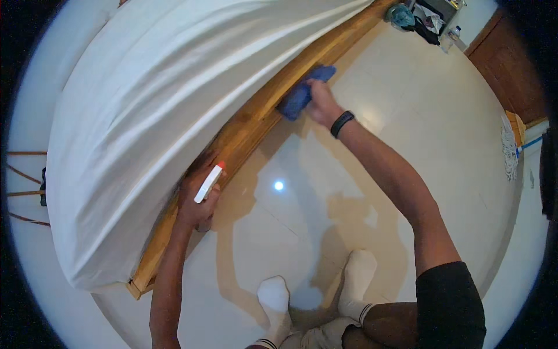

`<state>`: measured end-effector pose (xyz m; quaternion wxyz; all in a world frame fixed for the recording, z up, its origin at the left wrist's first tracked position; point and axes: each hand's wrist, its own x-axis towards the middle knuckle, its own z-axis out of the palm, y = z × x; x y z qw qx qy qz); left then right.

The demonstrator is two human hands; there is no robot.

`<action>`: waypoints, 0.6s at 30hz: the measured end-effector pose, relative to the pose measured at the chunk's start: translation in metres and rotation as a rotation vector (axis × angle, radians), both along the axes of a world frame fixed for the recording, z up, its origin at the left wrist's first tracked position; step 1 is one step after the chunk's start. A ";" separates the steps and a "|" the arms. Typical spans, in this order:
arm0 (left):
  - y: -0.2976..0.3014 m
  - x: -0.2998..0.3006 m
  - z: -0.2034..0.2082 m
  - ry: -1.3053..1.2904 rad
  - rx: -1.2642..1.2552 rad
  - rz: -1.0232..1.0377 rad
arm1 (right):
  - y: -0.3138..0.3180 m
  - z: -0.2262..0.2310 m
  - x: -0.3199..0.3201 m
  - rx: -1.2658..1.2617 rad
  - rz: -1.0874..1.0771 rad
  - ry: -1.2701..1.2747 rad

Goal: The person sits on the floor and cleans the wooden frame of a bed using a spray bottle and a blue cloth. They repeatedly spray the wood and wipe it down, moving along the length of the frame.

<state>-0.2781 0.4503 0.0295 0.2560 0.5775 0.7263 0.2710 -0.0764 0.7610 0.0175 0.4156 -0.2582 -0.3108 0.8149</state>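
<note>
My right hand (pixel 323 104) grips a blue cloth (pixel 299 100) and holds it against the side of the wooden bed rail (pixel 247 134). A dark band sits on that wrist. Farther down the rail, at its near part, my left hand (pixel 197 198) is closed round a spray bottle (pixel 208 185) with a white head and a red nozzle tip. Most of the bottle's body is hidden by the fingers. That hand is right at the rail, beside the white sheet (pixel 139 128) that covers the mattress.
Pale tiled floor (pixel 418 122) runs along the rail, under my white-socked feet (pixel 357 273). At the far end stand bags (pixel 401 17) and a clear bottle (pixel 450 38). To the right are a brown door (pixel 505 64) and a mop (pixel 509 148) by the wall.
</note>
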 end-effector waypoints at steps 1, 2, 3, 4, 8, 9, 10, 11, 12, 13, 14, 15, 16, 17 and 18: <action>0.006 0.005 -0.005 -0.008 0.044 -0.006 | -0.006 -0.014 0.001 -0.050 0.049 -0.039; 0.003 0.004 -0.001 0.011 0.072 0.004 | -0.029 -0.021 -0.007 -0.115 0.115 -0.048; -0.002 -0.001 0.000 0.009 0.091 0.010 | -0.053 -0.021 -0.013 -0.152 0.257 -0.077; -0.006 -0.003 -0.002 0.002 0.109 0.013 | -0.075 -0.023 -0.017 -0.189 0.396 -0.109; -0.004 -0.005 0.004 0.031 0.197 -0.017 | -0.096 -0.026 -0.029 -0.152 0.623 -0.065; 0.004 0.002 -0.009 0.053 0.225 -0.035 | -0.090 -0.037 -0.024 -0.142 0.597 -0.072; 0.007 0.003 -0.014 0.063 0.283 -0.065 | -0.073 -0.050 -0.027 -0.180 0.546 -0.107; 0.004 0.001 -0.012 0.082 0.282 -0.066 | -0.055 -0.047 -0.028 -0.183 0.454 -0.104; 0.002 0.000 -0.011 0.096 0.283 -0.068 | -0.035 -0.044 -0.027 -0.185 0.362 -0.104; -0.001 -0.001 -0.009 0.110 0.230 -0.049 | -0.017 -0.041 -0.025 -0.187 0.271 -0.105; -0.002 0.001 -0.001 0.119 0.184 -0.029 | 0.000 -0.035 -0.023 -0.127 0.184 -0.088; -0.002 0.004 0.002 0.122 0.135 -0.012 | 0.014 -0.034 -0.018 -0.073 0.089 -0.081; 0.000 0.010 0.005 0.113 0.089 0.006 | 0.024 -0.034 -0.013 -0.018 -0.006 -0.076; 0.001 0.011 0.005 0.130 0.165 -0.018 | 0.020 -0.029 -0.013 -0.066 -0.001 -0.077; 0.000 0.012 0.007 0.153 0.236 -0.039 | 0.010 -0.019 -0.012 -0.115 0.009 -0.076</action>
